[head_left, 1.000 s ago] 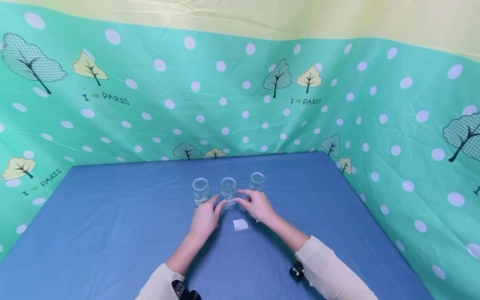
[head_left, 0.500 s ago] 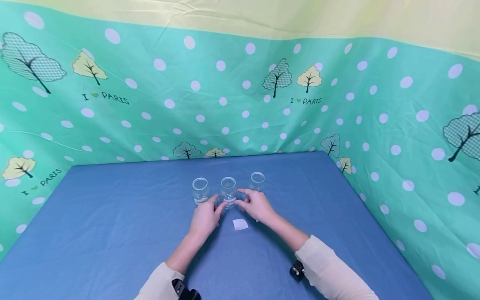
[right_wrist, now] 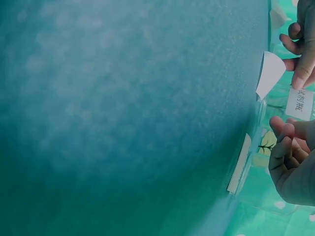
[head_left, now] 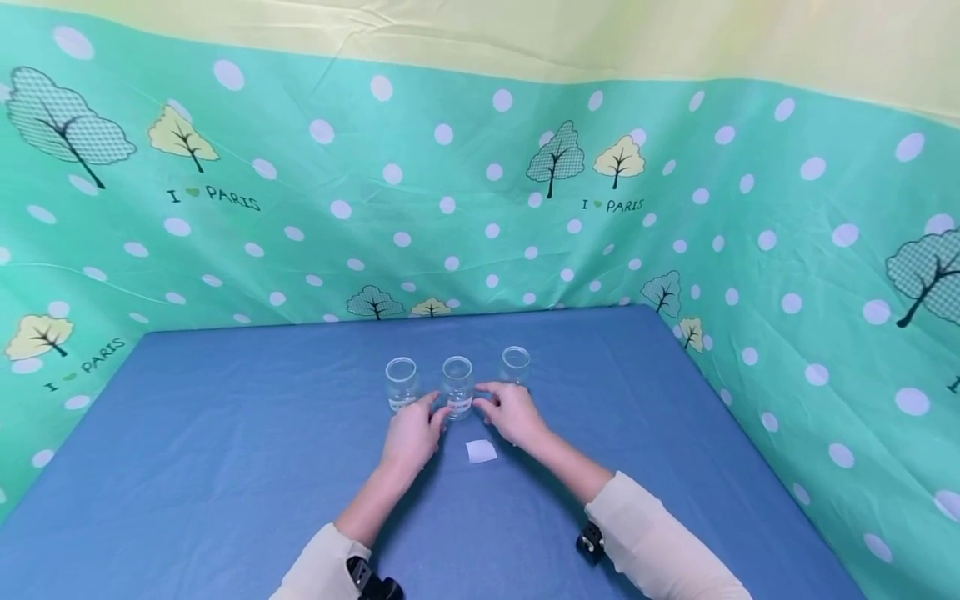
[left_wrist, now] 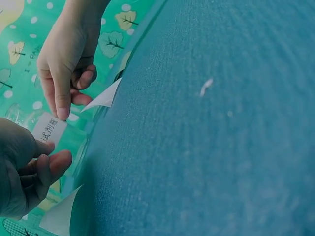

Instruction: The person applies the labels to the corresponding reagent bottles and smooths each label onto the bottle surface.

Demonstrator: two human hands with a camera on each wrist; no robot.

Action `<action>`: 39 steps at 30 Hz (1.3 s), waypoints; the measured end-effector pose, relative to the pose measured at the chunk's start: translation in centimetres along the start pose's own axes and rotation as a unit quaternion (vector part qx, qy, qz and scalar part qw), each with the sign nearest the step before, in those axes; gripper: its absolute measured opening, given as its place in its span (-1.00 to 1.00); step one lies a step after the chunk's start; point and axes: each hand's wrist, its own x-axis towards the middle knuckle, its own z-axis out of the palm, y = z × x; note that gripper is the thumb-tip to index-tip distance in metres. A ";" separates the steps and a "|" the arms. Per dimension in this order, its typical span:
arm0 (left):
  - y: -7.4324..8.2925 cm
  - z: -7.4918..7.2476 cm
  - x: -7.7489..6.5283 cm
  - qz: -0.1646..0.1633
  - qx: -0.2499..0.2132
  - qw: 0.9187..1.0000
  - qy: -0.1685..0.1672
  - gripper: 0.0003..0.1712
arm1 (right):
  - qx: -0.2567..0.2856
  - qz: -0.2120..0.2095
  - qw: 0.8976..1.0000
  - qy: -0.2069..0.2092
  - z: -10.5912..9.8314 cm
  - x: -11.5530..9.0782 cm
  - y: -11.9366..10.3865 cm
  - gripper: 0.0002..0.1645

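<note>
A clear glass jar (head_left: 457,379) stands upright in the middle of a row of three, with a white label (head_left: 460,406) on its front. My left hand (head_left: 410,435) holds the jar from the left, thumb at the label's left edge. From the other side my right hand (head_left: 516,414) holds it with thumb and index finger near the label's right edge. In the left wrist view, dark printed characters show on the label (left_wrist: 49,132) between both thumbs. The left jar (head_left: 402,379) also bears a label, partly behind my left hand. My right hand covers the lower part of the right jar (head_left: 515,360).
A loose white paper piece (head_left: 481,451) lies on the blue tablecloth (head_left: 225,450) in front of the middle jar. Another pale strip (right_wrist: 239,163) shows in the right wrist view. A green dotted curtain (head_left: 420,200) hangs behind the table and along its right side.
Both thumbs have shifted slightly outward along the middle jar, and more of its label shows between them. The jars and the loose paper have stayed in place.
</note>
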 end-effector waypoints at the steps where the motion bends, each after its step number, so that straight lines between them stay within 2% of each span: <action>1: 0.0 0.0 0.0 0.000 0.002 1.000 0.000 -0.56 | -0.001 0.001 1.000 -0.001 0.0 0.0 0.0 -0.60; 13: 0.1 0.3 -0.1 0.012 0.048 0.998 0.037 -0.49 | -0.004 -0.005 1.000 -0.006 0.0 0.1 -0.3 -0.45; 18: -0.1 0.2 -0.2 0.024 0.047 0.998 0.037 -0.56 | -0.001 -0.013 1.000 -0.001 -0.1 -0.1 -0.3 -0.54; 24: -0.2 0.0 -0.3 0.012 0.016 1.000 0.007 -0.59 | 0.018 -0.010 1.000 0.008 -0.8 -0.5 -0.4 -0.67; 28: -0.1 -0.3 -0.6 0.010 0.031 0.999 0.019 -0.63 | 0.025 -0.031 0.999 0.016 -1.8 -1.0 -0.3 -0.76; 31: 0.3 -0.7 -1.0 0.008 0.056 0.998 0.031 -0.67 | 0.018 -0.047 0.999 0.011 -2.6 -1.5 0.1 -0.84; 34: 1.0 -0.9 -1.4 0.014 0.068 0.997 0.023 -0.73 | 0.008 -0.057 0.998 0.003 -3.3 -1.8 0.7 -0.89; 39: 2.4 -0.7 -1.5 0.049 0.066 0.997 0.005 -0.79 | 0.001 -0.051 0.999 -0.012 -4.4 -2.4 2.1 -0.90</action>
